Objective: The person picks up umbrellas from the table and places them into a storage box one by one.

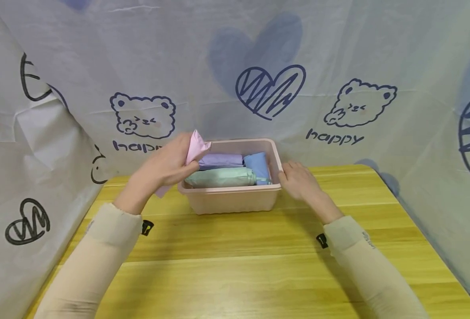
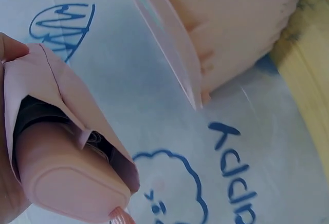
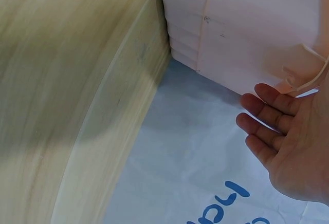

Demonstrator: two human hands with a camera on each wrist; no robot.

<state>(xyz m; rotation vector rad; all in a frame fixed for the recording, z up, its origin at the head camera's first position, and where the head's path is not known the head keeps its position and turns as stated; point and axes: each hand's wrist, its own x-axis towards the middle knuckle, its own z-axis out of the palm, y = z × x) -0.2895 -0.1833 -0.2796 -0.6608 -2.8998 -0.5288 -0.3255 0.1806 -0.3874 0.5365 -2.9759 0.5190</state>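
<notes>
My left hand (image 1: 170, 160) grips a folded pink umbrella (image 1: 197, 147) above the left end of a pink plastic bin (image 1: 235, 199). The left wrist view shows the rounded handle end of the umbrella (image 2: 77, 190), a cord at its tip and loose fabric around a dark inside. Within the bin lie a purple folded umbrella (image 1: 223, 160), a mint green one (image 1: 223, 177) and a blue wrapped bundle (image 1: 257, 165) at the right. At the bin's right rim rests my right hand (image 1: 300, 180), its loosely bent fingers (image 3: 270, 116) against the outer wall; its thumb is hidden in the right wrist view.
The bin stands at the back of a yellow wood-grain table (image 1: 227, 266). Close behind it hangs a pale cloth (image 1: 203, 79) printed with bears and hearts, which also encloses the left and right sides.
</notes>
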